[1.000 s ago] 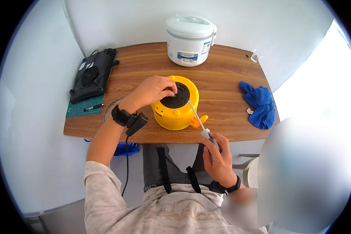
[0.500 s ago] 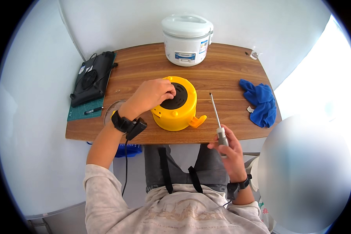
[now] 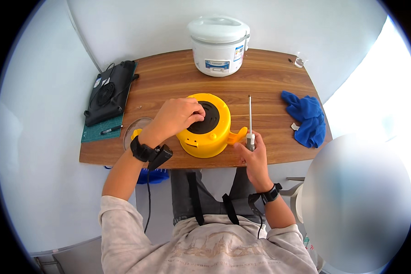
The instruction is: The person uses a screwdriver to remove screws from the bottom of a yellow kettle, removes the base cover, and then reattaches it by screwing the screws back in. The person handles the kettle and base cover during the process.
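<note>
A round yellow appliance (image 3: 213, 146), like a small electric pot turned upside down, sits on the table before me. Its bottom holds a black slotted disc (image 3: 210, 125), and a yellow handle (image 3: 238, 135) juts out to its right. Over the disc, my left hand (image 3: 180, 114) has its fingertips pinched together; whatever they hold, if anything, is hidden. My right hand (image 3: 255, 160) grips a screwdriver (image 3: 250, 114) by its grey handle, close beside the yellow handle. The shaft points away from me, its tip apart from the appliance.
A white rice cooker (image 3: 218, 50) stands at the back. On the left, a black appliance with a fan grille (image 3: 109, 93) rests on a green cutting mat (image 3: 96, 132) with a marker (image 3: 111, 129). A clear lid (image 3: 134, 125) lies near my left wrist; a blue cloth (image 3: 308, 121) is on the right.
My right hand has moved left and forward with the screwdriver, which now points straighter ahead, beside the yellow handle. My left hand stays pinched over the black disc.
</note>
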Tool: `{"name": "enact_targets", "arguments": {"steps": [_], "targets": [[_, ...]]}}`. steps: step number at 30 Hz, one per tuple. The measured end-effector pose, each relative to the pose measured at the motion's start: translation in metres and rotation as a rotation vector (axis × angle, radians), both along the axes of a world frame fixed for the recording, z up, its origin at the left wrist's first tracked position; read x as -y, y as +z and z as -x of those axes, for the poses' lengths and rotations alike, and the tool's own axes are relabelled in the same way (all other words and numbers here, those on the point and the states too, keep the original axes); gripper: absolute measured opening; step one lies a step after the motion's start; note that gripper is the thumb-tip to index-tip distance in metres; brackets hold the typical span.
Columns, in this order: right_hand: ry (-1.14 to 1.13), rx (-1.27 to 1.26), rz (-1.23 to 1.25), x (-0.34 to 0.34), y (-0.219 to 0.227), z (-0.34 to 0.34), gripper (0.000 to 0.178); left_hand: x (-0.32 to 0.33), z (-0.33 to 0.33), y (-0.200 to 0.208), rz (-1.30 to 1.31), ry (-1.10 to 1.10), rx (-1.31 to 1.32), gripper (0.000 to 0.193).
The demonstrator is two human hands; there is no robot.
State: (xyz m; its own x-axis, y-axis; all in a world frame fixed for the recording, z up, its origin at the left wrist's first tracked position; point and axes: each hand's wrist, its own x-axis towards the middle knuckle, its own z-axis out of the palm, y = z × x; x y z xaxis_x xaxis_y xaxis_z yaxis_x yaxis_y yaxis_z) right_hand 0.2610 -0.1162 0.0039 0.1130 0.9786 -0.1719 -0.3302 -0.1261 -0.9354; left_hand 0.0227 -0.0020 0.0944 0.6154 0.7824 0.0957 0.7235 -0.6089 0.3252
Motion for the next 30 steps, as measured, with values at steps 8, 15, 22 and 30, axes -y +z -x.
{"name": "enact_targets", "arguments": {"steps": [8, 15, 22, 30], "targets": [[0.009, 0.070, 0.042, -0.025, 0.000, -0.012, 0.029, 0.017, -0.004, -0.001, 0.063, 0.070, 0.077, 0.014], [0.135, 0.280, 0.004, -0.044, 0.006, -0.037, 0.025, 0.017, -0.004, -0.003, 0.152, 0.002, 0.149, 0.016], [0.201, 0.342, 0.028, -0.062, 0.013, -0.058, 0.026, 0.023, -0.016, -0.007, 0.247, -0.021, 0.229, 0.019], [0.214, 0.383, 0.049, -0.068, 0.011, -0.061, 0.026, 0.016, -0.019, 0.013, 0.568, 0.119, 0.301, 0.025]]}}
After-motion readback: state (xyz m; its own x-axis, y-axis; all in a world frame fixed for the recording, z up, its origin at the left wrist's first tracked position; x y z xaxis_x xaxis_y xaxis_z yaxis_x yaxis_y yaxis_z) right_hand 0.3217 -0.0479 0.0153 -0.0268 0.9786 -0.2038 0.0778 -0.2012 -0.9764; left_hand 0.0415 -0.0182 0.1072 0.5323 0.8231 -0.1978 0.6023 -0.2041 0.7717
